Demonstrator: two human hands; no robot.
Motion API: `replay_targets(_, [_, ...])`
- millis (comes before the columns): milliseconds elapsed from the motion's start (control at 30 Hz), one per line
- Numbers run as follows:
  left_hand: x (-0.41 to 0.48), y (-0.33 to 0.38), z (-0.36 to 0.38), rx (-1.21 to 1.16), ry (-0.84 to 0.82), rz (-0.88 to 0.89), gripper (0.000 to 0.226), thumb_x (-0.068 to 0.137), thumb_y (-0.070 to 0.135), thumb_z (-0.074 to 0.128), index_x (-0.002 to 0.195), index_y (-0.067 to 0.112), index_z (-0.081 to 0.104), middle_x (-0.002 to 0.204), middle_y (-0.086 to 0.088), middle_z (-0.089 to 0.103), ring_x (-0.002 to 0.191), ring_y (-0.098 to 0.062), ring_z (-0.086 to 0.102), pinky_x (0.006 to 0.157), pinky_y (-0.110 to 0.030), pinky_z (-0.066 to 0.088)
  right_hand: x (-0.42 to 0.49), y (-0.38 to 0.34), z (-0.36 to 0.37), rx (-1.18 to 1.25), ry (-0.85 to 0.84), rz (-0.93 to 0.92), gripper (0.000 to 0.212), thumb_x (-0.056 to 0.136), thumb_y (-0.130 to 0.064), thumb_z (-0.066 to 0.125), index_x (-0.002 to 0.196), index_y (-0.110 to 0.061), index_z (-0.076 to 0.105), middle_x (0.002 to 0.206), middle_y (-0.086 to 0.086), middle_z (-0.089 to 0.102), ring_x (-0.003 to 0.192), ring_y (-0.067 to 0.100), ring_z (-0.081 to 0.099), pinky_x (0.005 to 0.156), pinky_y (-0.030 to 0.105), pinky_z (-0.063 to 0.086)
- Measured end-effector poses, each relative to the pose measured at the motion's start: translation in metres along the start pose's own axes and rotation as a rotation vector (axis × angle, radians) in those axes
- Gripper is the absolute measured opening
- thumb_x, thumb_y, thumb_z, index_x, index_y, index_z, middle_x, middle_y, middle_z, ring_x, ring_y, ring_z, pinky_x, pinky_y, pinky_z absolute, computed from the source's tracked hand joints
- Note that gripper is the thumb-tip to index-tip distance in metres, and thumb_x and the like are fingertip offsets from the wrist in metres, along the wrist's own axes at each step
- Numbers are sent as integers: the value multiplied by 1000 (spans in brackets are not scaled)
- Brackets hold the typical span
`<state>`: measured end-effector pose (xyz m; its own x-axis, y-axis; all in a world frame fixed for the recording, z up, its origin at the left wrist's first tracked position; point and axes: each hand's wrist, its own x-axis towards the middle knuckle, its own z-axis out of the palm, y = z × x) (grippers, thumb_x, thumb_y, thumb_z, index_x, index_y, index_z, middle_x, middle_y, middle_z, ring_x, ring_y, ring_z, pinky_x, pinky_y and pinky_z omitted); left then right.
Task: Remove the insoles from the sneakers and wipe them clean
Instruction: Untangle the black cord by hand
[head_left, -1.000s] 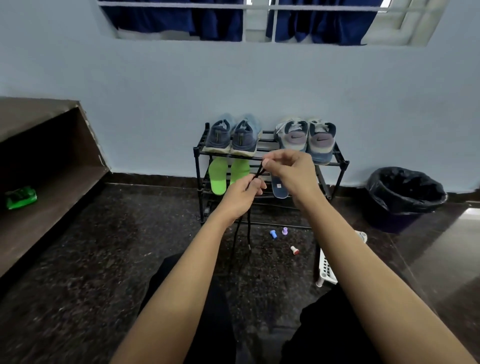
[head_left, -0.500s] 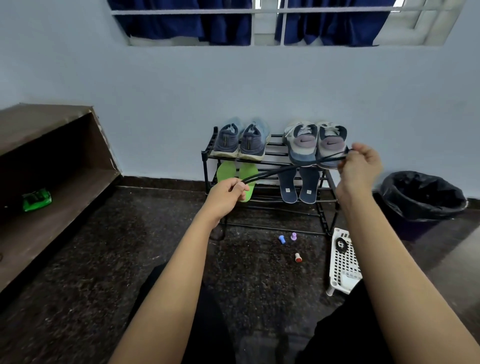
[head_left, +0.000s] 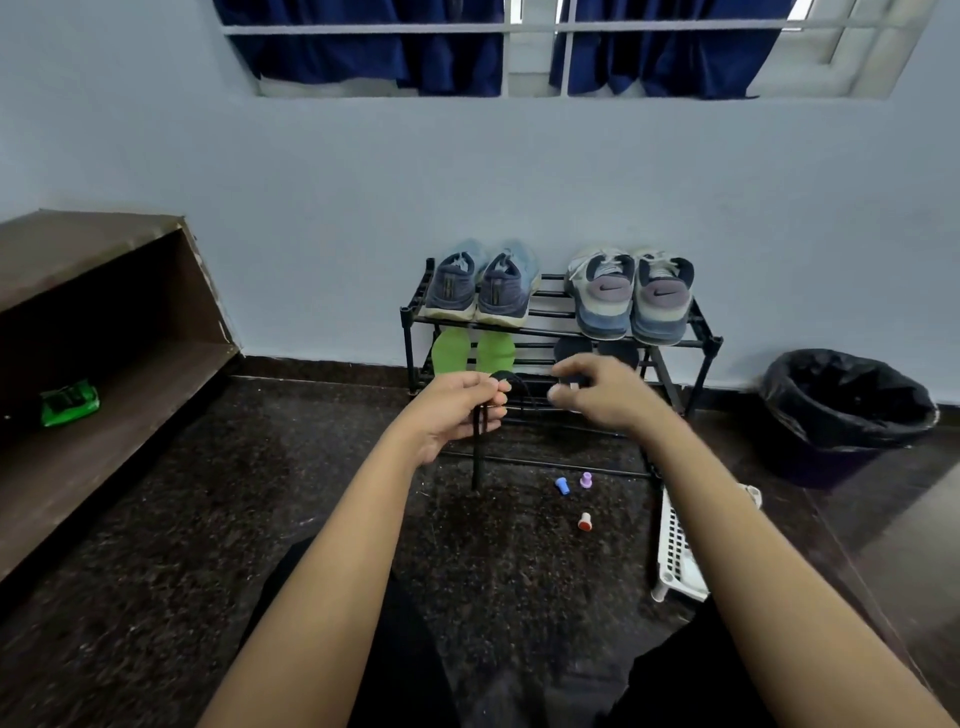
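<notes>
My left hand (head_left: 452, 410) pinches the looped black lace (head_left: 475, 452) in front of the shoe rack (head_left: 706, 345), probably to bundle it. Right hand (head_left: 602, 397): blurred, grip undeterminable. Insoles (head_left: 451, 351) lean on the rack's lower shelf, beneath their sneakers (head_left: 480, 288).

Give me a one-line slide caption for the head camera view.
Left hand pinches a black shoelace before a shoe rack holding sneakers above green insoles.

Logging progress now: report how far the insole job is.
Done: green insoles and dark insoles sit out on the lower shelf of the rack. In hand: left hand grips a black lace; right hand is blurred. Left: wiping; no cloth shows.
</notes>
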<state>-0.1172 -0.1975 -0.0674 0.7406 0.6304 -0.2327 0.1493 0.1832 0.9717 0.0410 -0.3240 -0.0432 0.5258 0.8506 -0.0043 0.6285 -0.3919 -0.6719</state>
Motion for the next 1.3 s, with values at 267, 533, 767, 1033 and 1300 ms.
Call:
replay_targets(267, [-5, 3, 19, 40, -96, 30, 18, 100, 10, 51, 90, 12, 66, 67, 4, 61, 55, -2, 50, 53, -15, 49, 5, -14, 33, -16, -137, -213, 30, 86, -4, 59, 115, -12, 60, 103, 10, 69, 99, 24, 62, 91, 31, 49])
replay_targets(533, [-7, 7, 1, 49, -68, 42, 22, 104, 18, 47, 93, 11, 64, 69, 8, 50, 51, -1, 36, 48, -14, 32, 20, 19, -8, 41, 355, 51, 22, 85, 0, 49, 82, -17, 64, 81, 10, 70, 75, 18, 67, 71, 32, 56])
replay_targets(767, [-9, 5, 7, -67, -84, -19, 21, 104, 20, 48, 90, 11, 62, 67, 7, 51, 48, 1, 39, 44, -12, 35, 10, 10, 15, -87, -51, 26, 29, 83, -12, 68, 111, -16, 64, 107, 2, 66, 97, 18, 60, 84, 24, 44])
replay_targets(1033, [-11, 11, 16, -208, -107, -16, 24, 104, 21, 48, 89, 11, 63, 64, 8, 50, 46, 1, 36, 42, -10, 31, 16, -15, 49, 169, 1, -126, 19, 92, 1, 48, 92, -11, 63, 83, 5, 66, 72, 2, 61, 67, 12, 45])
replay_targets(1300, [-6, 11, 8, -237, -62, -6, 23, 104, 22, 47, 91, 11, 62, 67, 7, 49, 45, 1, 35, 41, -10, 30, 15, -7, 53, 96, -69, -127, 24, 84, -10, 64, 106, -14, 60, 101, 8, 68, 95, 23, 63, 91, 42, 49])
